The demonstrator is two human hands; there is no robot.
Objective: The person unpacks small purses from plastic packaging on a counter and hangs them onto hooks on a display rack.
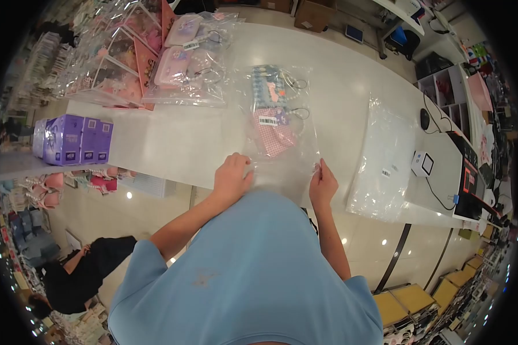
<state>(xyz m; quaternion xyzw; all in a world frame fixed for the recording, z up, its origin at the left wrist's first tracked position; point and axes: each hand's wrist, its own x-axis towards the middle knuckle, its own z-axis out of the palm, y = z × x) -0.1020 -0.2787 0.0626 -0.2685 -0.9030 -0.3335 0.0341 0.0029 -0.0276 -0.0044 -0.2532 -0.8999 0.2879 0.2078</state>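
Observation:
In front of me a clear plastic bag [302, 150] lies on the white table. Inside it sit a blue checked pouch [263, 87] with a pink patch and a pink gingham pouch [270, 141] with a barcode label. Dark looped cords and strings of beads show along the pouches' right side. My left hand [231, 179] is closed at the bag's near left corner, its fingers curled on the plastic. At the near right edge, my right hand [323, 184] pinches the film between thumb and fingers.
More bagged pink pouches [175, 66] and clear pink-trimmed packages [118, 72] lie at the back left. Purple boxes [77, 140] stand at the left end. Flat clear bags [383, 164] lie on the right, beside a small white device [422, 164]. A person in black [83, 273] is at lower left.

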